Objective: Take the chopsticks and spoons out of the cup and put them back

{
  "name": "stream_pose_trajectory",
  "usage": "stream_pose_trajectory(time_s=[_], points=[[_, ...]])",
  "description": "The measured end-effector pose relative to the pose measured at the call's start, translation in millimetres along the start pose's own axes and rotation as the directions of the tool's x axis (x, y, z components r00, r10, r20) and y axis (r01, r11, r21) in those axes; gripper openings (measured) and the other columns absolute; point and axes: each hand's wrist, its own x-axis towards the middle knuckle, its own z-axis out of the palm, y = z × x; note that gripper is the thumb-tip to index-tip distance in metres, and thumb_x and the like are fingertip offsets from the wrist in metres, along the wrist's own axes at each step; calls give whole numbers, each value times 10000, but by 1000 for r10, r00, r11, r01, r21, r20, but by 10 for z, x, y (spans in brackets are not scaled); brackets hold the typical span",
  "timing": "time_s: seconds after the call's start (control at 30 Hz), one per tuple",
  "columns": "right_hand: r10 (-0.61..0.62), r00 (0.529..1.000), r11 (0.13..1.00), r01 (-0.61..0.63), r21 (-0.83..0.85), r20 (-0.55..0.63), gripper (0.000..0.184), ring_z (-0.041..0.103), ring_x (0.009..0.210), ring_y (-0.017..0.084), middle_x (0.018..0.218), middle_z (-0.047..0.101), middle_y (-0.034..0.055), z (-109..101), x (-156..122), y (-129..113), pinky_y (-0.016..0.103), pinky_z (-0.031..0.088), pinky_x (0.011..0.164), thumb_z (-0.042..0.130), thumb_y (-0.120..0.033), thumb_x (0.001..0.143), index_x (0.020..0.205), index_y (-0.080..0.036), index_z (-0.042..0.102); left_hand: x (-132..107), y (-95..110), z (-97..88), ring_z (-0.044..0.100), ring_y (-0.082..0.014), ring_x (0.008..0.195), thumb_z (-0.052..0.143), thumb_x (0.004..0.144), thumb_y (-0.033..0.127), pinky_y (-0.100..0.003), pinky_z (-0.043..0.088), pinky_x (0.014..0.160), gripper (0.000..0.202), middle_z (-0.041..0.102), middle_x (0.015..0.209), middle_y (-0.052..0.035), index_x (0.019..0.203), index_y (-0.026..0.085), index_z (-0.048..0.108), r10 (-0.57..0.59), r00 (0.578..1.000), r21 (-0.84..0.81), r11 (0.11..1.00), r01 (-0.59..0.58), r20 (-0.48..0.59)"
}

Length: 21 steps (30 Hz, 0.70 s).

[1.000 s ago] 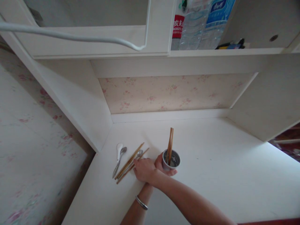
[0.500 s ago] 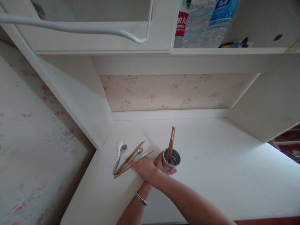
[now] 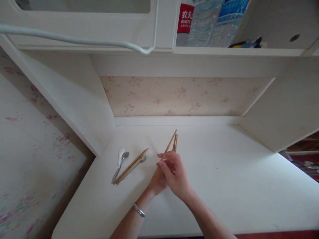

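Note:
My right hand (image 3: pixel 177 175) is raised over the white desk (image 3: pixel 224 186) and pinches one wooden chopstick (image 3: pixel 168 146) that slants up to the right. Two more chopsticks (image 3: pixel 175 143) stand upright just behind it. The metal cup that holds them is hidden behind my right hand. My left hand (image 3: pixel 155 182), with a bracelet on its wrist, reaches in under the right hand; its fingers are mostly covered, where the cup was gripped a moment ago. To the left, a pair of chopsticks (image 3: pixel 131 166) and a metal spoon (image 3: pixel 141 159) lie on the desk.
A white ceramic spoon (image 3: pixel 120 153) and another metal spoon (image 3: pixel 119 167) lie at the desk's left corner. Water bottles (image 3: pixel 204 23) stand on the shelf above. A white cable (image 3: pixel 74 39) runs across the cabinet front. Side panels wall the desk left and right.
My right hand left the loose chopsticks on the desk, lifted one and carried it right, over the cup. The cup is now hidden behind that hand. The view shifted slightly.

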Motion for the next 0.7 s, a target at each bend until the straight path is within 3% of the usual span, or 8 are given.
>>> stream_pose_trajectory(time_s=[0.1, 0.17, 0.3, 0.47, 0.57, 0.7], points=[[82, 979, 985, -51, 162, -188, 582, 701, 763, 155, 1158, 686, 88, -273, 48, 77, 318, 590, 680, 619, -315, 877, 1375, -294, 319, 3, -74, 46, 538, -317, 1201, 826, 662, 277, -431, 418, 1040, 691, 609, 1287, -84, 1298, 220, 562, 26, 998, -56, 998, -23, 57], [116, 959, 983, -74, 169, -257, 685, 701, 791, 170, 1137, 698, 97, -454, 92, 137, 339, 594, 694, 648, -339, 851, 1430, -282, 287, 3, -140, 49, 531, -323, 1221, 850, 627, 280, -465, 393, 1062, 806, 584, 1329, -110, 1352, 223, 504, 5, 999, -81, 997, -1, 43], [193, 921, 978, -154, 137, -338, 470, 689, 770, 182, 1025, 721, 103, -723, 153, 200, 310, 585, 623, 655, -395, 831, 1247, -201, 551, 2, -249, 19, 548, -307, 1205, 868, 603, 274, -476, 368, 1075, 828, 602, 1306, -117, 1344, 223, 503, -50, 999, -20, 999, 51, 21], [167, 876, 984, -120, 132, -452, 411, 649, 699, 154, 893, 707, 67, -847, 207, 171, 276, 558, 578, 658, -411, 823, 1160, -178, 616, 1, -270, 15, 562, -299, 1177, 874, 592, 282, -468, 375, 1064, 766, 623, 1265, -113, 1283, 224, 550, -54, 999, -4, 999, 54, 4], [132, 892, 990, -137, 21, -433, 388, 640, 681, 152, 883, 708, 71, -846, 225, 212, 297, 566, 604, 611, -457, 850, 1106, -167, 641, -1, -258, 26, 574, -292, 1155, 871, 599, 285, -462, 389, 1049, 744, 633, 1242, -113, 1269, 221, 554, -55, 998, -9, 998, 55, 7], [100, 943, 958, -178, -226, -318, 363, 649, 693, 163, 866, 713, 72, -791, 202, 358, 315, 559, 663, 533, -484, 897, 984, -167, 686, 0, -275, 33, 566, -289, 1173, 859, 620, 295, -466, 377, 1060, 741, 623, 1260, -117, 1281, 205, 537, -48, 999, -7, 999, 49, 12]])
